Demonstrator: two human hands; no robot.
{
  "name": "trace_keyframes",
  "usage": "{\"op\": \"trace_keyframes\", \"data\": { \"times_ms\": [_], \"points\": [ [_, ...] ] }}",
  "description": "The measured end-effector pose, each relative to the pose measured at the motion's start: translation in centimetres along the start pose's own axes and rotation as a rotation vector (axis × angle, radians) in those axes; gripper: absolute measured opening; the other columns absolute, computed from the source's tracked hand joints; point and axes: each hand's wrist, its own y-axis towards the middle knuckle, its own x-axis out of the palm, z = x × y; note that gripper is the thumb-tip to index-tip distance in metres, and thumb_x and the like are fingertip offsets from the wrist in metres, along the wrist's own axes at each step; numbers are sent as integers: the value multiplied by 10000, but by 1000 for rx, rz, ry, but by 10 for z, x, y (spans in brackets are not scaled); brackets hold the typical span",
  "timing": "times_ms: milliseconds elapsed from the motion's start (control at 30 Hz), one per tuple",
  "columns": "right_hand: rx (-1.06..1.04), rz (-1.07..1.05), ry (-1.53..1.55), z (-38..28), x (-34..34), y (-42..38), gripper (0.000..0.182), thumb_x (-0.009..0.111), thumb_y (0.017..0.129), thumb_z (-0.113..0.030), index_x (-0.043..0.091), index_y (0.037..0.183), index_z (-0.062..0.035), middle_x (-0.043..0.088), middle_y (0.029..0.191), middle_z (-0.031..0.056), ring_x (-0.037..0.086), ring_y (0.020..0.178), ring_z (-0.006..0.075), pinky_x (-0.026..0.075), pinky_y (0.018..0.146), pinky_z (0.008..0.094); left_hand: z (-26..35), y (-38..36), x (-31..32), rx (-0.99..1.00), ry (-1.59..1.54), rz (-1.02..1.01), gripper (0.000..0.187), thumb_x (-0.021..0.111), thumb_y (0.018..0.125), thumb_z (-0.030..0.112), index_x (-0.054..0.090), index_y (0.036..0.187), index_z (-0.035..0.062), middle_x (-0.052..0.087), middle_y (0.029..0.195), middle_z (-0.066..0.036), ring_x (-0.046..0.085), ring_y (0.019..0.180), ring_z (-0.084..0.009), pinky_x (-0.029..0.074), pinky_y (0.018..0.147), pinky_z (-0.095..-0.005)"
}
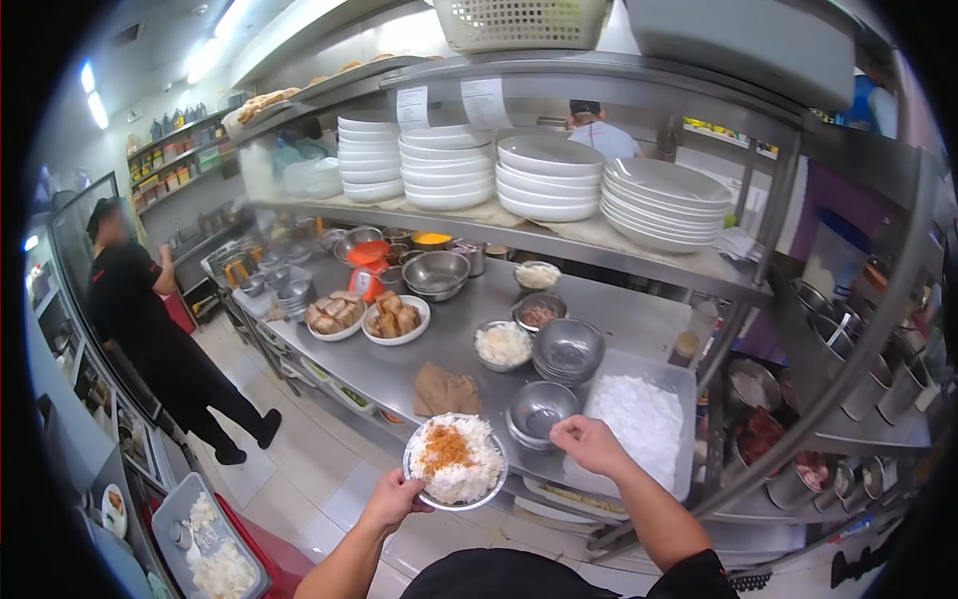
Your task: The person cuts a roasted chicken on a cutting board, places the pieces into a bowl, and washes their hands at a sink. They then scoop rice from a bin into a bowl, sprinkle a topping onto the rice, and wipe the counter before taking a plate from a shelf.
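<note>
A metal bowl [455,461] of white rice with an orange-brown topping rests in my left hand [395,496], which grips its lower left rim. My right hand [591,443] is closed, fingers bent together, beside a stack of empty metal bowls [542,407]; what it holds, if anything, is too small to tell. Right of it stands a clear tub [685,439] of white powder-like food. A crumpled brown cloth or paper [445,390] lies on the steel counter just beyond the rice bowl.
Stacked white plates [547,178] fill the shelf above the steel counter [639,304]. Two white bowls [397,321] of browned food stand at the left. A person in black [150,299] stands at far left. A rice tub [215,549] is lower left.
</note>
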Motion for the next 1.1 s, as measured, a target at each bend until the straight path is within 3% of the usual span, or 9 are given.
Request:
{"op": "trace_keyframes", "data": {
  "times_ms": [67,100,200,233,367,500,867,1033,1100],
  "points": [
    [105,-57,-84,-17,9,25,361,701,884,-309,677,1056,8,698,1070,134,674,892,176,519,815,302,-3,17,-24,10,0,77,218,526,924,70,559,1118,-23,684,949,-131,704,747,-205,614,633,-333],
    [53,-49,-172,-3,17,45,480,716,842,-405,674,1067,16,692,1052,179,680,900,249,521,821,335,-11,28,-38,16,-16,122,218,524,921,66,560,1117,-22,685,944,-131,702,741,-202,615,627,-334],
    [15,70,-440,14,40,81,588,720,808,-481,663,1073,40,687,1023,195,670,938,316,519,846,378,-9,45,-59,33,-83,236,213,513,911,43,560,1109,-21,686,923,-130,694,714,-195,616,588,-335],
    [22,43,-451,14,42,88,683,715,788,-531,633,1119,60,660,1067,221,634,1034,352,500,895,405,-4,50,-66,31,-101,267,210,512,911,41,559,1106,-22,685,921,-130,693,714,-195,615,583,-333],
    [179,31,-438,28,58,106,906,748,727,-591,518,1236,122,532,1264,308,548,1180,395,443,1013,390,5,98,-108,46,-122,321,207,507,911,37,547,1099,-39,682,917,-145,692,685,-210,612,557,-323],
    [329,104,-396,27,75,106,963,764,714,-587,467,1289,126,482,1333,308,506,1245,390,425,1043,382,11,165,-153,48,-116,255,213,506,915,50,540,1098,-53,679,939,-166,693,669,-227,611,551,-318],
    [607,254,-271,-1,90,120,994,782,707,-569,443,1321,134,575,1259,296,576,1194,364,458,1000,359,48,294,-199,-86,-59,4,227,526,918,73,481,1094,-63,656,977,-215,702,712,-272,613,578,-349],
    [606,346,-224,32,99,131,744,817,731,-351,535,1272,75,643,1193,215,638,1097,296,488,954,349,52,315,-192,-118,-60,-109,192,540,923,75,473,1059,-43,650,973,-204,701,755,-282,615,631,-367],
    [573,360,-187,32,104,133,691,800,733,-351,578,1223,81,671,1134,213,656,1060,293,499,929,341,57,319,-190,-120,-82,-156,185,548,936,94,464,1044,-31,646,974,-204,700,760,-285,613,634,-362]
  ]
}}
